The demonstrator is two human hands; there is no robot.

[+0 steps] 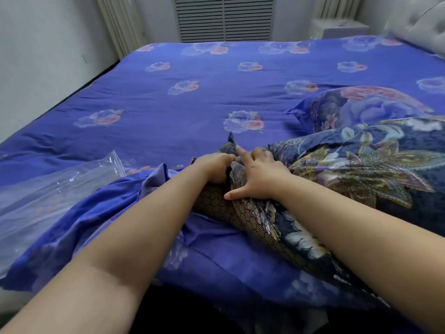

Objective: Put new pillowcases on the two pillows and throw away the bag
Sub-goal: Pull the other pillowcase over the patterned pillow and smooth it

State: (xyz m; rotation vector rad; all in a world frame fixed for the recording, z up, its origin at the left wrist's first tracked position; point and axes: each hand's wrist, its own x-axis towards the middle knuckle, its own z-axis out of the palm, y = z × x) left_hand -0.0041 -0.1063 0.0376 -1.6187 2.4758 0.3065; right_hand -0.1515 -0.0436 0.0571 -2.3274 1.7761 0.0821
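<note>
A pillow in a dark navy and gold floral case (356, 169) lies at the near right of the bed. My left hand (214, 166) grips the bunched end of that case, fingers curled into the fabric. My right hand (255, 174) rests on the same end, thumb spread and index finger pointing up, its other fingers curled into the cloth. A loose blue floral pillowcase (216, 256) lies spread under my forearms. A second pillow in a blue floral case (361, 109) lies behind the first. A clear plastic bag (48, 194) lies flat at the near left.
The bed (192, 92) is covered with a blue sheet printed with flowers. A padded grey headboard (423, 22) stands at the far right. A louvred panel (224, 18) and pale curtains line the far wall. A white wall runs along the left side.
</note>
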